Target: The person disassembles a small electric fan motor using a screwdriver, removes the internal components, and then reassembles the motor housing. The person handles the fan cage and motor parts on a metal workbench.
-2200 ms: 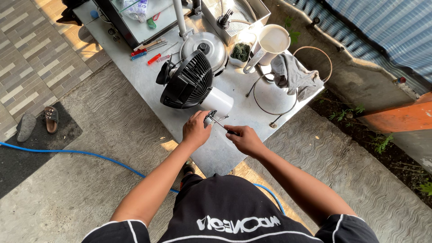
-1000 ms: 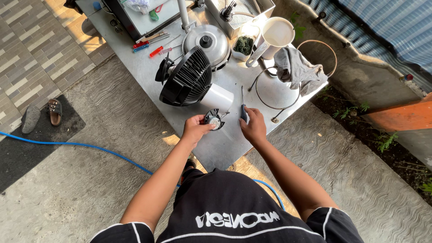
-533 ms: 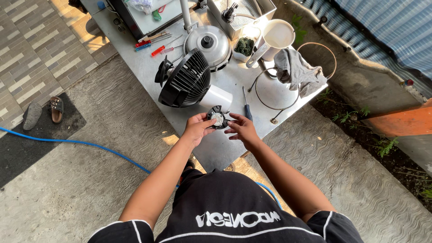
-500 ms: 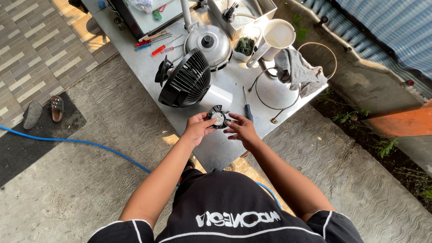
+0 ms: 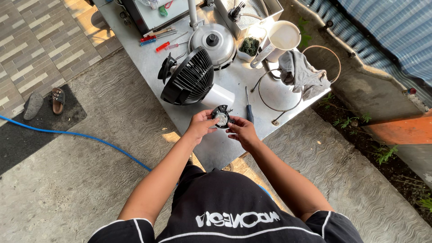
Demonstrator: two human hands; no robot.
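A small round black part with a silver middle (image 5: pixel 221 118), like a little motor, is held just above the metal table (image 5: pixel 216 148) near its front edge. My left hand (image 5: pixel 200 125) grips its left side and my right hand (image 5: pixel 241 130) pinches its right side. Right of my fingers a dark-handled screwdriver (image 5: pixel 249 110) lies on the table. Behind the part lies a black fan grille (image 5: pixel 188 77) with a white body (image 5: pixel 218 95) tipped on its side.
Farther back stand a round metal lid (image 5: pixel 213 40), red and blue screwdrivers (image 5: pixel 155 41), a wire ring guard (image 5: pixel 276 96), a grey rag (image 5: pixel 299 72) and a white jug (image 5: pixel 278 39). A blue hose (image 5: pixel 76 134) crosses the concrete floor; sandals (image 5: pixel 44 102) lie at left.
My right hand put the screwdriver down on the table to the right and came back to the small round part. Both hands now hold the part.
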